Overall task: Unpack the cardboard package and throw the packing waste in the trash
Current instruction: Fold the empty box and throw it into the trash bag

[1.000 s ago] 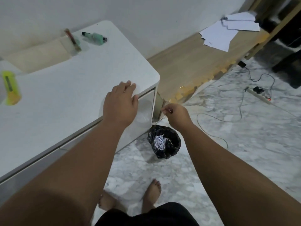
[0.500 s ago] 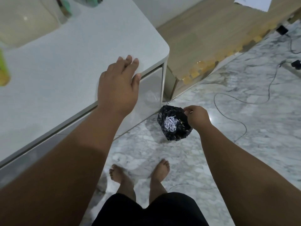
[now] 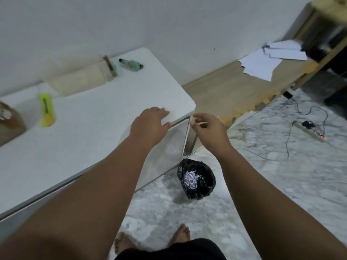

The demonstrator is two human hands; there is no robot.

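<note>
The left hand (image 3: 152,124) lies palm-down on the corner of the white table (image 3: 84,128), fingers (image 3: 165,112) spread flat and grasping nothing. The right hand (image 3: 208,128) hangs in the air just off that corner, at 3 o'clock from the left, its fingers loosely parted and empty as far as can be seen. Straight below it, toward 6 o'clock, the black-lined trash bin (image 3: 196,179) stands on the marble floor (image 3: 281,184) against the table's side, with crumpled pale packing waste (image 3: 190,179) already inside. The cardboard package (image 3: 9,121) sits at the far 9 o'clock edge of the table, torn open (only part of it shows), with a yellow box cutter (image 3: 47,109) just beside it.

This looks like the moment of turning from the bin to the package. To do it well, the person should check the open package for leftover scraps, gather them in one hand, and steady the package with the other so nothing spills. The cutter is best kept clear of the reaching hand.
</note>
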